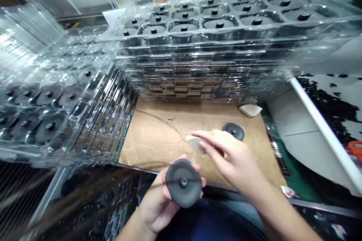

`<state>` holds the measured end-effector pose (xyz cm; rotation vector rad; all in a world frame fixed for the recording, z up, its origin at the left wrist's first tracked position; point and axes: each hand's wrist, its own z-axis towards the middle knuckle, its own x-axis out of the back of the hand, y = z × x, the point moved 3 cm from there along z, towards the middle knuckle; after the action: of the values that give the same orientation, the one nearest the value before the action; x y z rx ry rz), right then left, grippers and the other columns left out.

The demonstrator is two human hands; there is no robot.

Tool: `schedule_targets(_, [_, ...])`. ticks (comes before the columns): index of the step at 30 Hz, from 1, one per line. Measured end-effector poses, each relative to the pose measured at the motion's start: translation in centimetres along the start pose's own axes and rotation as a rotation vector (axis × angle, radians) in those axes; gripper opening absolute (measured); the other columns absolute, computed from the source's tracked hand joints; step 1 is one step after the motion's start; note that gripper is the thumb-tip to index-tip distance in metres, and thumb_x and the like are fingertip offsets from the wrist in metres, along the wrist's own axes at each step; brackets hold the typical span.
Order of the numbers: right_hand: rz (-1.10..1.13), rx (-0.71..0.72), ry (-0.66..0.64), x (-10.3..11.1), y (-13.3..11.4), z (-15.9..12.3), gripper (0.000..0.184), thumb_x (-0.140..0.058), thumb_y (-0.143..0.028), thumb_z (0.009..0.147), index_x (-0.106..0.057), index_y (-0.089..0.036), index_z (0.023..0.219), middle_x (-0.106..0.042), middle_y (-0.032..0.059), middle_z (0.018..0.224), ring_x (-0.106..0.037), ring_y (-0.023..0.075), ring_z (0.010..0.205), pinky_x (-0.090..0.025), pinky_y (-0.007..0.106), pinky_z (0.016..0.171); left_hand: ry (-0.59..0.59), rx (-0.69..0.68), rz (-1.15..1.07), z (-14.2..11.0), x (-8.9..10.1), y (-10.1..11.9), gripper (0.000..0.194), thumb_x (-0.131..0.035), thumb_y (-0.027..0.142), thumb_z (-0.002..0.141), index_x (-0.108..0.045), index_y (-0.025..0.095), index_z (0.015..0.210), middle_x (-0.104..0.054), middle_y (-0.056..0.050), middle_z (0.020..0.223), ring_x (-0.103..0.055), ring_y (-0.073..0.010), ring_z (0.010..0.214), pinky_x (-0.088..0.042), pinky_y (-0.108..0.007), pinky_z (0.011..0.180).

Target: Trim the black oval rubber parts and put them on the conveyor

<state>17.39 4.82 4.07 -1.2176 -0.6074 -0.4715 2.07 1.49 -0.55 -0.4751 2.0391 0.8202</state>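
In my left hand (pixel 162 205) is a dark grey rubber disc (pixel 177 192) with a short stub at its centre, its stub side facing up. My fingers wrap round its edge from below. My right hand (pixel 229 154) pinches a small whitish pad (pixel 195 143), blurred by motion, a little above and to the right of the disc and apart from it. A second grey disc (pixel 234 131) lies on the cardboard sheet (pixel 158 128), just beyond my right hand. Farther back on the cardboard rests a cream-coloured wedge-shaped piece (pixel 251 110).
Tall stacks of clear plastic trays (pixel 195 60) stand at the back, the top one filled with similar discs. Another tray stack (pixel 98 120) rises on the left. To the right, a white-edged bin (pixel 319 120) sits beside black scraps (pixel 333 101) and an orange handle (pixel 355 150).
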Motion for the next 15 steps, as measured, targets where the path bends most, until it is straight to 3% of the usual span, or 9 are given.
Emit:
schedule_targets(3, [-0.04,-0.182,-0.06,-1.9,3.3,-2.4,0.025,-0.043,-0.022,0.089,-0.061,-0.021,0.107,-0.066,0.0041,0.093,-0.06,0.016,0.082,-0.047,0.028,0.071,-0.054,0.014,-0.12,-0.3,0.1,0.5,0.046,-0.077,0.021,0.058,-0.065,0.024,0.102,-0.07,-0.005,0.102,-0.066,-0.0244,0.09,-0.052,-0.033,0.076])
schedule_targets(6, [-0.012,-0.167,-0.161,-4.6,5.0,-5.3,0.026,-0.041,-0.02,0.089,-0.064,-0.021,0.102,-0.068,0.003,0.084,-0.062,0.0159,0.073,-0.05,0.028,0.065,-0.06,0.031,-0.171,-0.3,0.4,0.5,0.045,-0.078,0.024,0.058,-0.065,0.024,0.101,-0.07,-0.006,0.102,-0.066,-0.0244,0.09,-0.053,-0.033,0.076])
schedule_targets(9, [0.001,-0.17,-0.16,-4.9,5.1,-6.2,0.026,-0.041,-0.02,0.088,-0.065,-0.019,0.099,-0.068,0.0039,0.081,-0.063,0.0163,0.071,-0.051,0.028,0.064,-0.081,0.034,-0.166,-0.3,0.4,0.4,0.049,-0.078,0.023,0.058,-0.063,0.023,0.104,-0.069,-0.007,0.104,-0.065,-0.0254,0.092,-0.052,-0.034,0.077])
schedule_targets(12, [-0.018,-0.186,-0.035,-2.5,2.7,-4.7,0.025,-0.045,-0.022,0.088,-0.06,-0.022,0.108,-0.067,0.0049,0.094,-0.063,0.017,0.081,-0.051,0.026,0.066,-0.093,0.034,-0.116,-0.2,0.1,0.2,0.047,-0.076,0.02,0.06,-0.063,0.022,0.105,-0.068,-0.007,0.103,-0.065,-0.0241,0.09,-0.052,-0.033,0.076])
schedule_targets(14, [-0.033,-0.068,0.114,-0.8,-0.5,-3.3,0.027,-0.047,-0.019,0.087,-0.057,-0.026,0.112,-0.067,0.0032,0.097,-0.063,0.0167,0.082,-0.049,0.026,0.064,-0.037,0.03,-0.033,0.0,-0.1,0.0,0.044,-0.076,0.019,0.059,-0.065,0.021,0.102,-0.069,-0.006,0.097,-0.066,-0.0226,0.086,-0.052,-0.032,0.076])
schedule_targets(15, [-0.015,0.072,0.125,-0.4,-2.3,-2.6,0.029,-0.045,-0.017,0.088,-0.056,-0.027,0.113,-0.068,0.0021,0.091,-0.063,0.0162,0.077,-0.048,0.027,0.067,0.007,0.015,0.016,0.1,-0.2,0.0,0.042,-0.076,0.021,0.058,-0.066,0.02,0.099,-0.07,-0.005,0.094,-0.066,-0.0229,0.085,-0.052,-0.033,0.078])
